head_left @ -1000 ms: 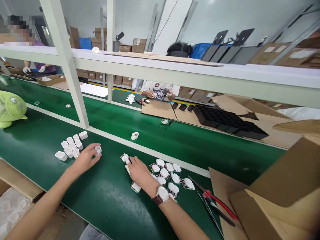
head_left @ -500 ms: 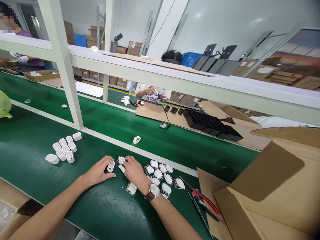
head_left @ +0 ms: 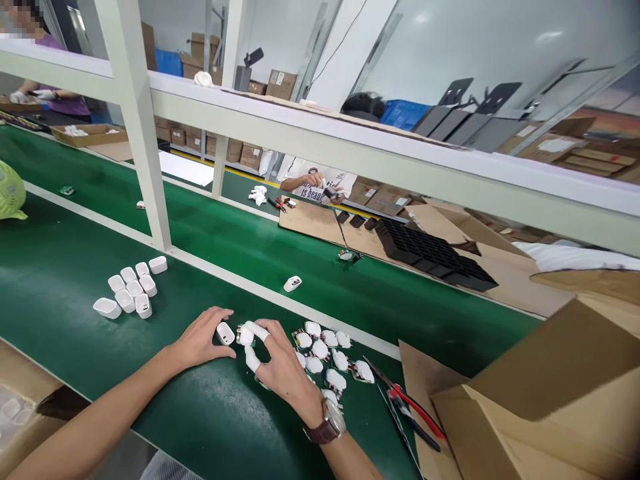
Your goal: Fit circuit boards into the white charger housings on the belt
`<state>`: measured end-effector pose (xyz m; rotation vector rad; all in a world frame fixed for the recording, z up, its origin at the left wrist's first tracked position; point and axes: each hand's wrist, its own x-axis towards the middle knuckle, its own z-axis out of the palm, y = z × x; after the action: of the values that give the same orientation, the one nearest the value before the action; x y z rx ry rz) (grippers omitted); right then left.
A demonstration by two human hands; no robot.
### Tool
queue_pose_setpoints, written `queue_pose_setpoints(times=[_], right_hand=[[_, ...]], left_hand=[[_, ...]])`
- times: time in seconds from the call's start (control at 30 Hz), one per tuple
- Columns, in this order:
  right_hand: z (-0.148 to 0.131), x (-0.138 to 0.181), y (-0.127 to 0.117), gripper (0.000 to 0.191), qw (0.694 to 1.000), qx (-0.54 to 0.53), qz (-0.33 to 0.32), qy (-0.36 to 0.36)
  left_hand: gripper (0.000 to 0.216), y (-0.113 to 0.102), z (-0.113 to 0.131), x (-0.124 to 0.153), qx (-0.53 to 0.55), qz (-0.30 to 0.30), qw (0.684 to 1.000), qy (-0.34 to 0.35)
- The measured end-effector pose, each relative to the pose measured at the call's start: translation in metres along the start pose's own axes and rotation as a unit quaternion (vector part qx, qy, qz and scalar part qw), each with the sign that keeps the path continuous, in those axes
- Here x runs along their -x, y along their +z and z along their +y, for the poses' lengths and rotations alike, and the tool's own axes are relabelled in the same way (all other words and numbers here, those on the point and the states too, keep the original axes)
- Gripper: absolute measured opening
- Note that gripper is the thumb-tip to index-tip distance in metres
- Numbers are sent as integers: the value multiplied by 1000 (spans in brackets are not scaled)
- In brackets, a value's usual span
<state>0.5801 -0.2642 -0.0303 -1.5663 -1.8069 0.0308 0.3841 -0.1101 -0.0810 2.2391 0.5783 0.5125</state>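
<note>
My left hand [head_left: 203, 340] is curved around a white charger housing [head_left: 225, 334] with its slotted end up. Its thumb and fingers are spread, with gaps between them and the housing. Just to the right, my right hand [head_left: 280, 367], with white covers on thumb and forefinger, has a small circuit board with a white pad [head_left: 245, 335] between those two fingertips. Several similar padded circuit boards [head_left: 320, 349] lie right of this hand; one is partly hidden beneath it. At the left, several white housings [head_left: 134, 288] stand in a group.
Red-and-black pliers [head_left: 413, 410] and tweezers [head_left: 395, 413] lie beside an open cardboard box [head_left: 500, 413] at the right. Another white housing [head_left: 293, 283] and a circuit board [head_left: 349, 256] sit on the green belt [head_left: 240, 250]. Across it, a co-worker's hands [head_left: 315, 180] hold a dark part. A frame post [head_left: 145, 133] rises at left.
My left hand has opened wider around the housing. My right hand has turned, its thumb and forefinger now spread to either side of the circuit board. The view has shifted slightly.
</note>
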Motion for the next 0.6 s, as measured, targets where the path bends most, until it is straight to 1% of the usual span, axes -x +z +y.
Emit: queue_pose_setpoints(times=[0.07, 0.1, 0.13, 0.2, 0.23, 0.27, 0.3, 0.37, 0.43, 0.5, 0.6], right_hand=[[-2, 4, -3, 36, 1000, 0, 15, -7], [-2, 6, -4, 38, 1000, 2, 21, -2], [-2, 8, -4, 40, 1000, 2, 24, 7], [-1, 11, -2, 42, 999, -4, 27, 28], [-2, 13, -1, 40, 999, -10, 26, 34], [-3, 14, 1, 38, 999, -17, 26, 37], [-4, 15, 2, 35, 999, -24, 25, 36], [-7, 18, 5, 34, 999, -34, 23, 35], [-9, 21, 7, 38, 998, -44, 24, 35], [-10, 26, 8, 43, 998, -52, 29, 31], [-11, 32, 10, 47, 998, -43, 32, 25]], left_hand=[[100, -5, 3, -1, 1, -20, 1000, 16], [102, -9, 5, -1, 12, -38, 999, 30], [97, -11, 6, -1, 26, -59, 997, 48], [67, -13, 9, -2, 43, -97, 991, 79], [51, -12, 11, -2, 41, -108, 989, 87], [40, -9, 13, -2, 31, -110, 989, 89], [36, -6, 15, -1, 15, -105, 991, 86], [38, 3, 17, 0, -28, -84, 993, 75], [40, 10, 17, 2, -66, -65, 993, 69], [34, 16, 14, 3, -97, -46, 992, 67], [25, 22, 9, 4, -155, 7, 985, 77]])
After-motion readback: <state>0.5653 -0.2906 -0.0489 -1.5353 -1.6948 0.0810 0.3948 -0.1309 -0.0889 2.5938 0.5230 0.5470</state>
